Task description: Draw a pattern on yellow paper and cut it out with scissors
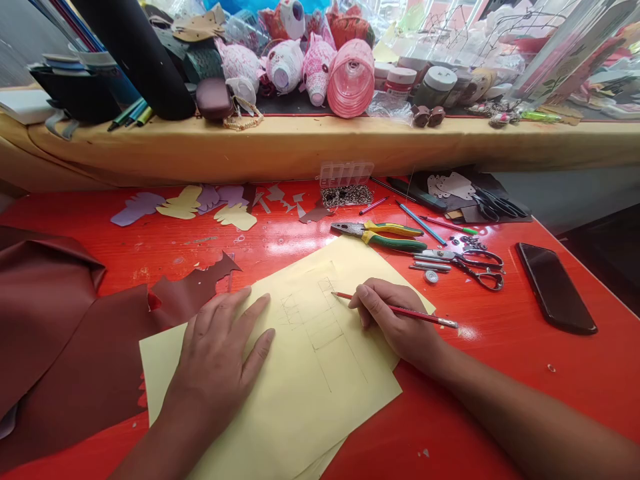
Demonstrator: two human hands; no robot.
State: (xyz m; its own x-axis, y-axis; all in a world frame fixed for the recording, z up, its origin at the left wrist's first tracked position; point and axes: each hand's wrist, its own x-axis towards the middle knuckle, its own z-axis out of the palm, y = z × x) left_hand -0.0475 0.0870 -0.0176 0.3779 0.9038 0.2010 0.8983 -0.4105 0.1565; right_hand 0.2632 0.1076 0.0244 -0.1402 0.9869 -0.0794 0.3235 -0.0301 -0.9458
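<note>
A pale yellow sheet of paper lies on the red table, with faint pencil boxes drawn near its middle. My left hand rests flat on the paper's left part, fingers spread. My right hand pinches a red pencil, its tip touching the paper by the drawn lines. A second yellow sheet peeks out underneath.
Dark red leather covers the table's left side. Pliers, scissors, coloured pencils and a black phone lie to the right. Paper cut-outs sit at the back. A cluttered shelf runs behind.
</note>
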